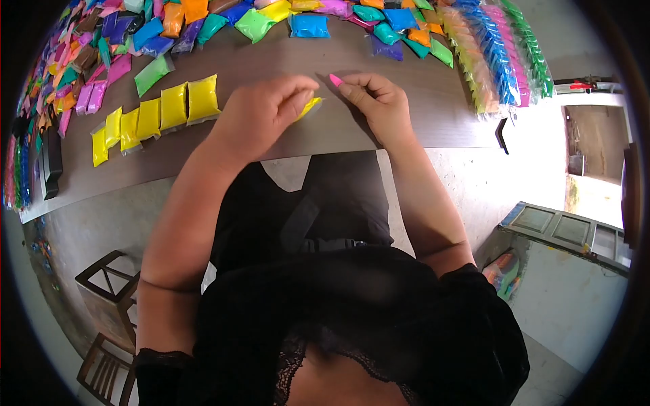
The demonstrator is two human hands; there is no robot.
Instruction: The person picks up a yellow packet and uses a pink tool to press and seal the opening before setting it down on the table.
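My left hand [264, 111] is closed over the dark table, its thumb pressed to the curled fingers. At those fingers shows part of a yellow packet [311, 108], the rest hidden by the hand. To the right, my right hand [380, 101] pinches a small pink pointed thing [336, 80] between thumb and forefinger; its kind cannot be made out. Left of my left hand, several filled yellow packets [174, 106] lie in a slanting row. Above them a light green packet [154, 74] lies apart.
Many coloured packets [310, 26] cover the table's far side and left end. Strips of yellow, blue, pink and green packets [497, 54] lie at the right end. Wooden chairs [107, 371] stand lower left; a grey cabinet [562, 291] is at the right.
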